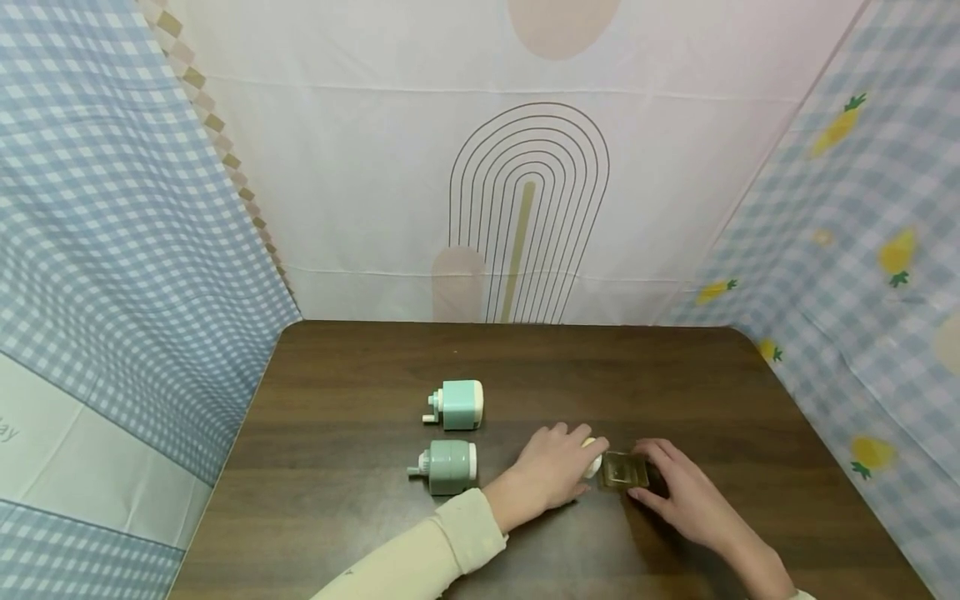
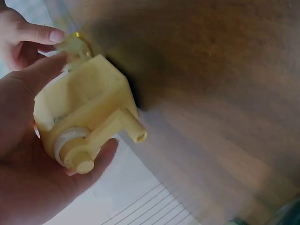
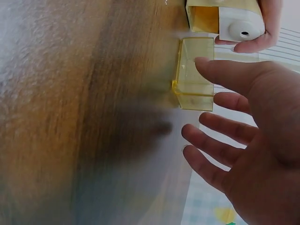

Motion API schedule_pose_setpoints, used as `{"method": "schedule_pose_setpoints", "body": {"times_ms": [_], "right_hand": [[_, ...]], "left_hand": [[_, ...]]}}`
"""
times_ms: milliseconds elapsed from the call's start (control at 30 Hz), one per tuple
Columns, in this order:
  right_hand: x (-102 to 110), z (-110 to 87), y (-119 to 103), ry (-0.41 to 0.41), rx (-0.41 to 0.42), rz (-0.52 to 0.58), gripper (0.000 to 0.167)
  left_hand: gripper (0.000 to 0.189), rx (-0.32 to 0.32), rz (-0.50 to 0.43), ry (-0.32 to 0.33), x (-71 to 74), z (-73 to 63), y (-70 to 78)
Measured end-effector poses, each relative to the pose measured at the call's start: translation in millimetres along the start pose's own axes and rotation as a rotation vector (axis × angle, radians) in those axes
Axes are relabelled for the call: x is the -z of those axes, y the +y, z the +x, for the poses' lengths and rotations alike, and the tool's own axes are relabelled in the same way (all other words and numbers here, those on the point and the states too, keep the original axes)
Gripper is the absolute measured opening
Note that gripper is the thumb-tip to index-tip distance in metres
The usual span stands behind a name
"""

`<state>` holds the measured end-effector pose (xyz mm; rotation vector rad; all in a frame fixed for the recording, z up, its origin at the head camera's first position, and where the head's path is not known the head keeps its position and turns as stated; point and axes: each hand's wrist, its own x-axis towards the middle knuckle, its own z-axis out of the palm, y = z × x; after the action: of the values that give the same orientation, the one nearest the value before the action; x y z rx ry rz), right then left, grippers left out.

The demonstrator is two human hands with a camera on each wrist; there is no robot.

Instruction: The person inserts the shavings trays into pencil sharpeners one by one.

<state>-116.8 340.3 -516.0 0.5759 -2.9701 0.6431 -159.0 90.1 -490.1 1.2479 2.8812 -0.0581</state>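
In the left wrist view, a yellow hand-crank pencil sharpener [image 2: 84,98] lies in the grip of my left hand [image 1: 551,467], its crank facing that camera. The right wrist view shows an open slot [image 3: 205,18] in the sharpener's body, beside a white end with a small hole. My right hand [image 3: 262,122] pinches a clear yellow shavings drawer [image 3: 194,75] between thumb and index finger, the other fingers spread. The drawer [image 1: 622,471] is just right of the sharpener, separate from it, low over the table.
Left of my hands stand two more crank sharpeners, a mint one [image 1: 461,405] farther back and a grey-green one [image 1: 452,467] nearer. The dark wooden table [image 1: 360,367] ends at a white patterned curtain [image 1: 360,192]; checked cloth hangs at both sides.
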Motion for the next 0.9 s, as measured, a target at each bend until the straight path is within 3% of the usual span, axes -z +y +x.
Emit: {"method": "schedule_pose_setpoints", "body": {"times_ms": [133, 433, 900], "right_hand": [[0.1, 3.4, -1.5, 0.003, 0.010, -0.002, 0.049], [0.9, 1.7, -1.8, 0.005, -0.029, 0.023, 0.052], [-7.7, 5.5, -7.8, 0.026, 0.020, 0.074, 0.046]], "left_hand": [[0.057, -0.003, 0.045, 0.005, 1.0, 2.0, -1.8], [0.056, -0.015, 0.019, 0.001, -0.9, 1.4, -2.1], [0.055, -0.035, 0.049, 0.011, -2.8, 0.6, -2.5]]}}
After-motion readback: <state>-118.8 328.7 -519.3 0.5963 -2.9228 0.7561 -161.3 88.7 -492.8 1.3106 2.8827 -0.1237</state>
